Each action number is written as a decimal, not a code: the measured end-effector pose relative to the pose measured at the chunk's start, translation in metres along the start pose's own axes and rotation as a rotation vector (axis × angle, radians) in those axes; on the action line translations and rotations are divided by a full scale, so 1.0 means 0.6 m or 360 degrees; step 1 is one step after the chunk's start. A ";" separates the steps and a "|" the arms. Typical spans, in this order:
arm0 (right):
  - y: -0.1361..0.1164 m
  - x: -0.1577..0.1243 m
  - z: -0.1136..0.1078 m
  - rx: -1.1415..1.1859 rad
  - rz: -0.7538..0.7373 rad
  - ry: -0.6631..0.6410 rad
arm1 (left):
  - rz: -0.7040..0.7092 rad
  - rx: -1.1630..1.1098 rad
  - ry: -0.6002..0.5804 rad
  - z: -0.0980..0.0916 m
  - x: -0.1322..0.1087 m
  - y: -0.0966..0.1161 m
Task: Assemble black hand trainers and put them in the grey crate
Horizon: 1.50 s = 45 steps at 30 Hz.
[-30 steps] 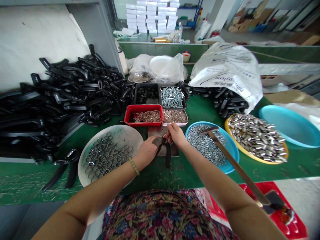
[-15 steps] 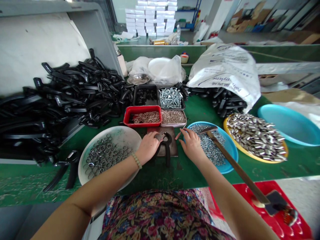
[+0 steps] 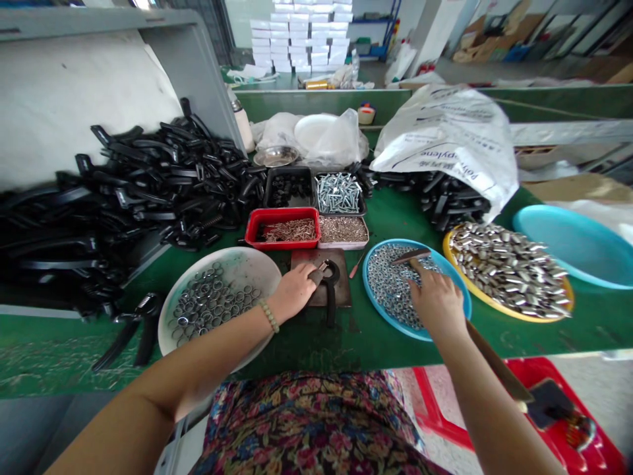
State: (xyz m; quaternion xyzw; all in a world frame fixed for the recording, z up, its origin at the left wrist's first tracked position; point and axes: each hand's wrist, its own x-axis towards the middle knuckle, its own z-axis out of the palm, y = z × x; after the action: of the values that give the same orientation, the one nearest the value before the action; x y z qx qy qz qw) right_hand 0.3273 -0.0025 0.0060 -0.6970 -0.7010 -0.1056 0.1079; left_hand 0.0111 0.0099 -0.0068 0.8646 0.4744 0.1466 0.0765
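Note:
My left hand (image 3: 295, 290) is closed on a black plastic handle with a ring-shaped end (image 3: 331, 290), pressing it on a dark metal plate (image 3: 341, 298). A small metal piece shows by its fingertips. My right hand (image 3: 438, 300) lies over the wooden shaft of a hammer (image 3: 487, 353), close to its head, with fingers curled round it. The hammer head rests on small metal nuts in a blue bowl (image 3: 368, 290). A thin tool with a pink handle (image 3: 353, 271) lies on the green table, beside the plate, touched by neither hand.
A white bowl of metal rings (image 3: 267, 260) stands left, near a pile of black handles (image 3: 163, 175). Behind the plate are a red tray (image 3: 254, 231) of pins and a tray of bolts (image 3: 339, 193). A yellow bowl of metal sleeves (image 3: 509, 270) sits right, before a white sack (image 3: 445, 132).
My right hand has let go of the pink-handled tool and moved right, onto the hammer's shaft. My left hand stays on the black handle.

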 end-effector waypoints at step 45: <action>-0.187 -0.021 -0.106 0.0896 -0.0230 -0.0625 | -0.0368 -0.0211 0.0364 -0.106 0.052 -0.031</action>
State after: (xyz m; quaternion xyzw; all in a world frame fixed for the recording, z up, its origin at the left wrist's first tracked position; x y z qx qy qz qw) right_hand 0.2154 -0.0342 0.0629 -0.5956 -0.7575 0.2207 0.1512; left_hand -0.0089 0.0460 0.0541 0.7750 0.5657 0.2652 0.0953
